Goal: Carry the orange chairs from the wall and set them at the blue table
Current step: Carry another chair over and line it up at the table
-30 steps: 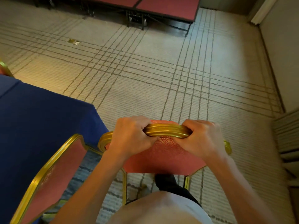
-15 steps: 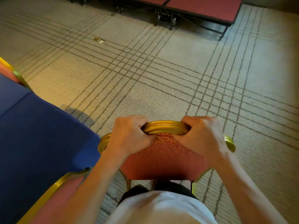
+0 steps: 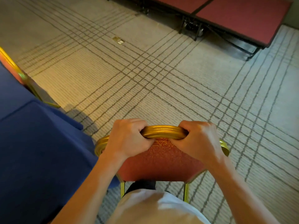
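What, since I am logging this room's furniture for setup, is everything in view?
held chair: one, orange with gold frame, bottom centre, beside the table's corner.
second chair: one, orange with gold frame, left edge, beyond the table.
table: one, blue cloth, lower left.
stage platforms: two panels, red tops on black frames, top right.
floor plate: one, brass, set in the carpet, upper middle.
carpet: one, beige with dark grid lines, whole floor.
shirt: one, white, bottom centre.
left hand: grips the held chair's top rail.
right hand: grips the same rail.
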